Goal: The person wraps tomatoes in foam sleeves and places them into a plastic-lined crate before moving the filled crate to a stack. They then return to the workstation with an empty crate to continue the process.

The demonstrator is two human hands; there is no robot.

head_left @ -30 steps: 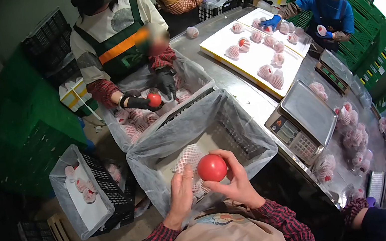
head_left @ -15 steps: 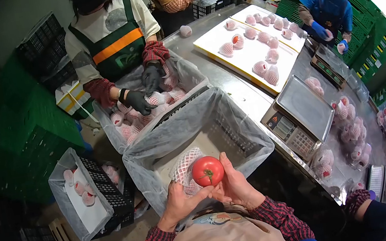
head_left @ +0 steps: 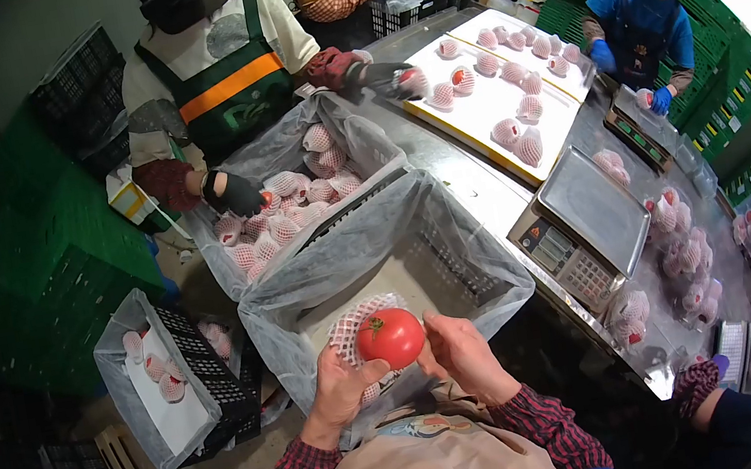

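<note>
Head view: tomato (head_left: 391, 338) in the left hand (head_left: 342, 392), above the crate (head_left: 350, 260).
I see the left fingers curled round it, thumb on its front, a net (head_left: 343, 335) behind; the right hand (head_left: 466, 356) is at its right side, fingers bent, and I cannot tell whether they grip. The counter (head_left: 491, 208) lies right of the crate.

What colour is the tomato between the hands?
The tomato is red with a green stem; the head view shows it best.
</note>
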